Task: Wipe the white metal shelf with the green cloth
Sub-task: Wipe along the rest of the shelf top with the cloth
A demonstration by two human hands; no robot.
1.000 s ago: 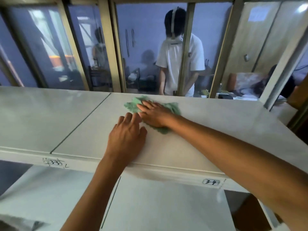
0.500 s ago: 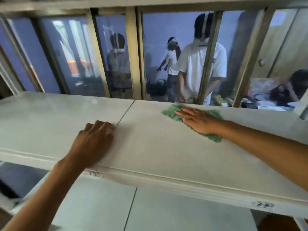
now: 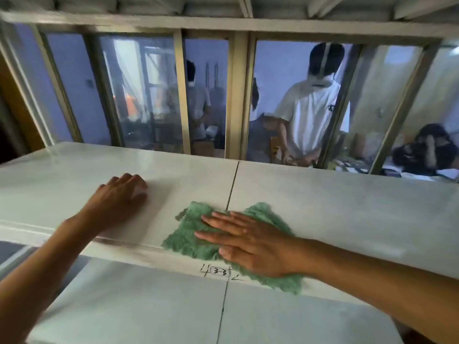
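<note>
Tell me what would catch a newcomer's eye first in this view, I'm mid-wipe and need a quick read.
First, the green cloth, pressed flat under the right hand at the front edge of the white metal shelf, straddling the seam between two panels and hanging over the lip. Left of it, the left hand rests palm-down on the bare shelf. Beyond the window frame, a person in a white T-shirt stands working.

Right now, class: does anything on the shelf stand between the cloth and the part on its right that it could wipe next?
Nothing visible does. The right hand presses flat on the cloth, which straddles the seam. The shelf to its right is bare. The left hand rests on the other side.
</note>
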